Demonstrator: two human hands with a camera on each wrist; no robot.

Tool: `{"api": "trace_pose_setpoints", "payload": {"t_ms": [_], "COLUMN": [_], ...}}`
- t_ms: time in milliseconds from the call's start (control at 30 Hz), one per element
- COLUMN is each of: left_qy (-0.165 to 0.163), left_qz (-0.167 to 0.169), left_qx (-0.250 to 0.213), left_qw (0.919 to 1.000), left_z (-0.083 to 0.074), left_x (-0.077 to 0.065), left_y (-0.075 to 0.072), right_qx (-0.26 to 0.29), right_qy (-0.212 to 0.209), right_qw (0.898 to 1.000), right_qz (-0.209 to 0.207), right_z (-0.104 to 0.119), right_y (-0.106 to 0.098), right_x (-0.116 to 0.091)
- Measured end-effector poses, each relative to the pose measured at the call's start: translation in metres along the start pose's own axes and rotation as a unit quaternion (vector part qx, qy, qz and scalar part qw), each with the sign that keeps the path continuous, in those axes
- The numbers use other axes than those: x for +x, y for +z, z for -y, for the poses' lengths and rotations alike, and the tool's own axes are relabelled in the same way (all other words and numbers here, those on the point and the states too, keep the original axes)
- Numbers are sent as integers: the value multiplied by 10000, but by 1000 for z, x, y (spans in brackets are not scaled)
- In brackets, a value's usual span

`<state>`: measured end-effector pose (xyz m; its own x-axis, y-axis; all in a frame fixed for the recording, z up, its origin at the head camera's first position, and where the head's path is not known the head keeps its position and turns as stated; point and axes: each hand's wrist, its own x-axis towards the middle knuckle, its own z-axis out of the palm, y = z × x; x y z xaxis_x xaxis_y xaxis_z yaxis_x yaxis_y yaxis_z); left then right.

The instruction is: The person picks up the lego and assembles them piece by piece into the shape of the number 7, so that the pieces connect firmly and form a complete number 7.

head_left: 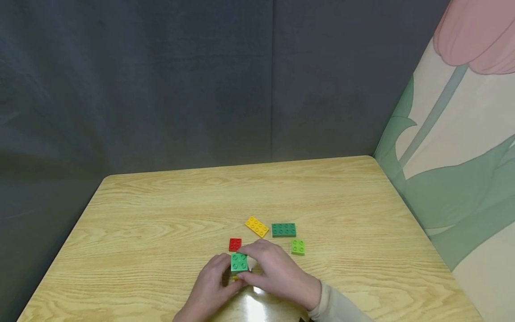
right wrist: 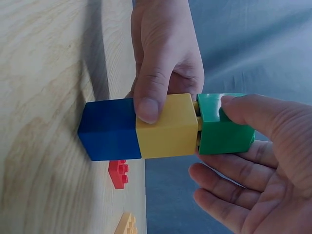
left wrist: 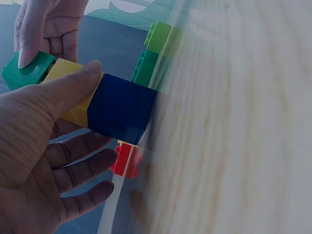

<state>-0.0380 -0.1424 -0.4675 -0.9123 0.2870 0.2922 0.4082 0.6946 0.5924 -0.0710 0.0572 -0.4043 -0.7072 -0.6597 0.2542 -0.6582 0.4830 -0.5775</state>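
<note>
On the near side of a wood-grained table [head_left: 161, 214], the left hand [head_left: 211, 281] pinches a smooth, boxy yellow block [right wrist: 168, 129] atop a blue block [right wrist: 109, 131]; the right hand [head_left: 277, 273] pinches a glossy green block [head_left: 239, 264] just above; a flat red brick [head_left: 235, 244] lies beyond

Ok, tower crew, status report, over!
Left hand grips yellow block, right hand green. Green not fully seated. Blue below. Red nearby, not in the way.

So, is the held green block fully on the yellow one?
Not fully: studs show in a gap between the green block and the yellow block.
</note>
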Motion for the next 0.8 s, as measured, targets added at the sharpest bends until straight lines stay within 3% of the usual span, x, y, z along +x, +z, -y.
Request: {"api": "trace_pose_setpoints", "payload": {"t_ms": [367,800], "left_qy": [52,-125], "left_qz": [-48,92], "left_qx": [92,52], "left_qw": [9999,9999], "left_z": [1,1], "left_x": [0,-1], "left_y": [1,0], "right_qx": [64,48], "right_qy": [104,110], "right_qw": [9999,9999], "right_qz": [104,37], "right_z": [-1,-1], "right_y": [1,2], "right_x": [0,0]}}
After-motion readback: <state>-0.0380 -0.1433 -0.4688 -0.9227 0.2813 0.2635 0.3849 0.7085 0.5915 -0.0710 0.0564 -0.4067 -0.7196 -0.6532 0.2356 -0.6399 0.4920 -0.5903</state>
